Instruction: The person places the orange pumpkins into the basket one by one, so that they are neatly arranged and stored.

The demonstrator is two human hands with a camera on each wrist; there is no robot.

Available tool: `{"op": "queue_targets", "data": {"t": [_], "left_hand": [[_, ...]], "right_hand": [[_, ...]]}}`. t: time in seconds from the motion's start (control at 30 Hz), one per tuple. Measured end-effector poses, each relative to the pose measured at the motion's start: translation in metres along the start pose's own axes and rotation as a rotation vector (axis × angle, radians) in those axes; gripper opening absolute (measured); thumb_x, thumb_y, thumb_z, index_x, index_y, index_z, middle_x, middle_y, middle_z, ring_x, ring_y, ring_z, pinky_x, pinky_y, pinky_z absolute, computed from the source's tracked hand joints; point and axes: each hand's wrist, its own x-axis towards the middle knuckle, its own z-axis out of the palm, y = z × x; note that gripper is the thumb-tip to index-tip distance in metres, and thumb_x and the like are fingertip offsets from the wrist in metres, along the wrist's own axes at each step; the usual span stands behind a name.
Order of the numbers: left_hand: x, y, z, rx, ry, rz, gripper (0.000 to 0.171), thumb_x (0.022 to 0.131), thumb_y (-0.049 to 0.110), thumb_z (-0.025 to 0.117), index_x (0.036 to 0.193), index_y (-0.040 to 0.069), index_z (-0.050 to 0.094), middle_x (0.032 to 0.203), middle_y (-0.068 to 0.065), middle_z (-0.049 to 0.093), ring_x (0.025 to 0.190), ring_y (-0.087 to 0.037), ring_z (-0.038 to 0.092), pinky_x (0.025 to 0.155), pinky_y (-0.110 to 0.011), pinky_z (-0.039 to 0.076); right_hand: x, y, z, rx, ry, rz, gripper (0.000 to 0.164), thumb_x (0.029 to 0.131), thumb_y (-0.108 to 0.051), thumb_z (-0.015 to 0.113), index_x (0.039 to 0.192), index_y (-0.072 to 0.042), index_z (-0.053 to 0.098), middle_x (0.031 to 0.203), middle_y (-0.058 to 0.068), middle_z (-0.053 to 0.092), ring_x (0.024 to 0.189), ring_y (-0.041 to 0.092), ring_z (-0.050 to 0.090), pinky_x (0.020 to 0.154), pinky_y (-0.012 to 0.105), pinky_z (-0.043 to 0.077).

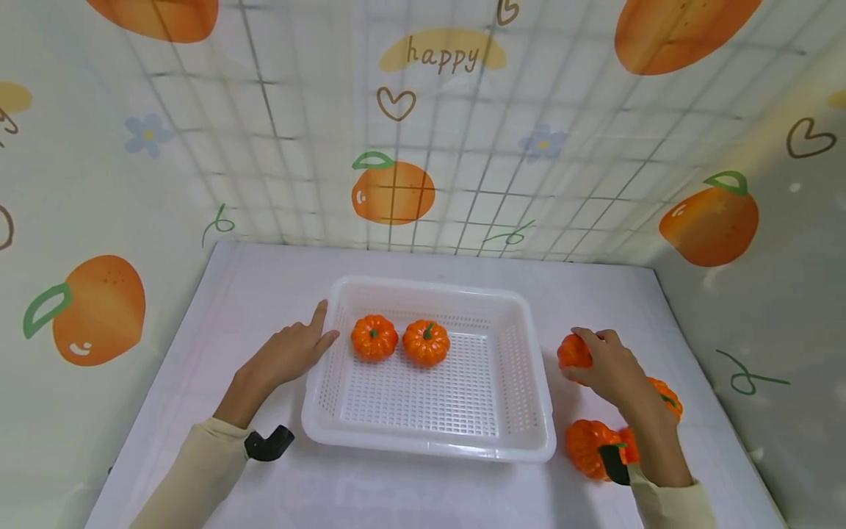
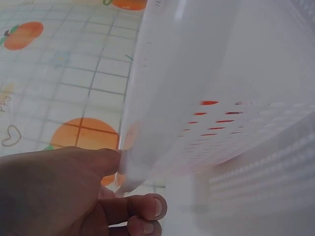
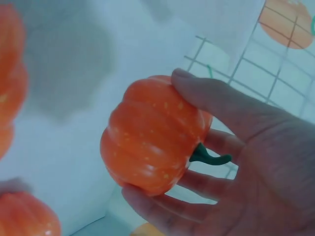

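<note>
My right hand [image 1: 608, 364] grips a small orange toy pumpkin [image 3: 152, 135] to the right of the basket, thumb on one side and fingers round the other. Its green stem points toward the palm in the right wrist view. On the opposite side, my left hand [image 1: 297, 349] pinches the left rim of a white plastic basket [image 1: 429, 444], as the left wrist view shows with the thumb [image 2: 106, 161] against the rim. Inside the basket, two orange pumpkins, one at the left [image 1: 374, 339] and one beside it [image 1: 426, 343], sit close together.
More pumpkins lie on the white table [image 1: 410, 492] at the right: one in front [image 1: 587, 448], one partly behind the right wrist [image 1: 667, 397], and another largely covered by the arm [image 1: 630, 444]. A fruit-printed curtain and wire grid [image 1: 463, 184] stand behind.
</note>
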Motion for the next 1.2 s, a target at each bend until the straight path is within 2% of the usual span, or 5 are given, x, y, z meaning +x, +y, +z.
{"op": "queue_targets", "data": {"t": [0.37, 0.63, 0.93, 1.2], "left_hand": [[0.001, -0.001, 0.0, -0.019, -0.001, -0.001, 0.077, 0.106, 0.04, 0.044, 0.159, 0.003, 0.003, 0.07, -0.007, 0.056, 0.061, -0.021, 0.063, 0.052, -0.029, 0.052], [0.002, -0.001, 0.001, 0.016, 0.017, 0.009, 0.076, 0.106, 0.041, 0.044, 0.159, 0.002, 0.006, 0.073, -0.006, 0.058, 0.061, -0.018, 0.059, 0.054, -0.03, 0.049], [0.003, -0.002, 0.001, 0.001, 0.019, 0.003, 0.076, 0.105, 0.04, 0.044, 0.159, 0.003, 0.005, 0.074, -0.006, 0.058, 0.061, -0.018, 0.06, 0.054, -0.03, 0.051], [0.001, -0.001, 0.0, -0.007, 0.016, 0.008, 0.076, 0.106, 0.038, 0.045, 0.159, 0.002, 0.006, 0.074, -0.007, 0.058, 0.059, -0.017, 0.06, 0.053, -0.029, 0.052]], "right_hand": [[0.0, -0.027, -0.009, -0.034, 0.109, -0.056, 0.08, 0.084, -0.022, 0.08, 0.15, -0.002, 0.038, 0.137, 0.039, 0.033, 0.109, 0.058, 0.044, 0.08, 0.066, 0.05], [-0.003, -0.057, -0.023, -0.044, 0.17, -0.133, 0.075, 0.086, -0.018, 0.079, 0.149, -0.002, 0.04, 0.139, 0.038, 0.033, 0.111, 0.058, 0.044, 0.078, 0.064, 0.052], [-0.003, -0.09, -0.031, -0.044, 0.142, -0.183, 0.075, 0.089, -0.021, 0.076, 0.152, -0.009, 0.038, 0.145, 0.033, 0.031, 0.119, 0.056, 0.039, 0.081, 0.067, 0.05], [0.002, -0.109, -0.022, -0.039, 0.115, -0.218, 0.074, 0.089, -0.02, 0.076, 0.152, -0.01, 0.039, 0.146, 0.03, 0.032, 0.121, 0.054, 0.041, 0.08, 0.062, 0.053]]}}
